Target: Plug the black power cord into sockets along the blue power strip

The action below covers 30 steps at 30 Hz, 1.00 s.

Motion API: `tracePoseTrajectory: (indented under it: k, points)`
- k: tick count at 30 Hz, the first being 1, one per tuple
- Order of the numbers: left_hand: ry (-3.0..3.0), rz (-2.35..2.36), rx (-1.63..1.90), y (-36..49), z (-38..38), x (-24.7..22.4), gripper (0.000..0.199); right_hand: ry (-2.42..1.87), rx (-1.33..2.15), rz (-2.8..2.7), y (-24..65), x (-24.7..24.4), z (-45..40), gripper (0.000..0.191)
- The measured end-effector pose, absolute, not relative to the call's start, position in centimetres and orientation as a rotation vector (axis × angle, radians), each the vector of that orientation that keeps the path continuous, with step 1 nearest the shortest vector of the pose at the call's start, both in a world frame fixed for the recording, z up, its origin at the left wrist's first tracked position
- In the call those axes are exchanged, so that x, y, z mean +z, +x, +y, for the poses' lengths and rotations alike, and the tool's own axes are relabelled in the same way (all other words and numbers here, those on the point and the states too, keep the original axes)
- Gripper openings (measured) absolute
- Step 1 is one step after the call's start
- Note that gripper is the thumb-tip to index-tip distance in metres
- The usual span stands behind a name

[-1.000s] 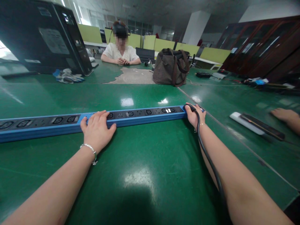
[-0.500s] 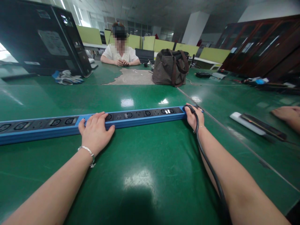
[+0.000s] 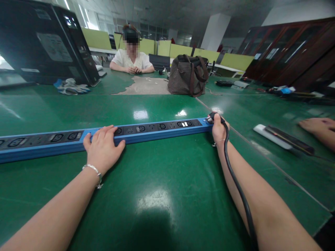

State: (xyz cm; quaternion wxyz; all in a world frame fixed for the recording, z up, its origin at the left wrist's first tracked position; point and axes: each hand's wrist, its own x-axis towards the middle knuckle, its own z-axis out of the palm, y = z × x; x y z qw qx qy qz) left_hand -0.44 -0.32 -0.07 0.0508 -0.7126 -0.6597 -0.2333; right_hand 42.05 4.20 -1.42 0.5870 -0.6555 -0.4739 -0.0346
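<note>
A long blue power strip (image 3: 157, 133) with black sockets lies across the green table, running past the left edge of the view. My left hand (image 3: 104, 148) grips it from above, fingers draped over the top and thumb at the near side. At the strip's right end my right hand (image 3: 220, 129) is closed around a black plug (image 3: 218, 118). Metal shows in front of the plug, over the strip's end; I cannot tell whether it touches the strip. From the plug a black cord (image 3: 237, 181) runs down along my right forearm.
A black computer case (image 3: 52, 42) and work gloves (image 3: 71, 86) stand at the back left. A brown bag (image 3: 184, 76) sits at the back middle; a person (image 3: 132, 62) sits beyond. At right lie a white-and-black device (image 3: 284, 137) and another person's hand (image 3: 315, 127).
My right hand has turned and shifted slightly to the right and up with the plug, baring metal at the strip's end. My left hand keeps its place on the strip; the view has shifted slightly.
</note>
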Motion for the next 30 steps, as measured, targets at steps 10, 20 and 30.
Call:
tracePoseTrajectory:
  k: [10,20,30]
  points:
    - [-2.179,-2.025,-0.733,-0.4,-0.4,0.0,0.052,-1.634,-0.102,-1.413,38.9,-0.8,4.7,0.05]
    - [-2.175,-2.022,-0.726,-0.5,-0.2,-0.2,0.05,-1.698,-0.076,-1.461,38.9,-0.6,4.7,0.045]
    - [-2.168,-2.017,-0.721,-0.4,-0.4,-0.1,0.05,-1.839,-0.187,-1.566,38.4,-0.9,3.9,0.045]
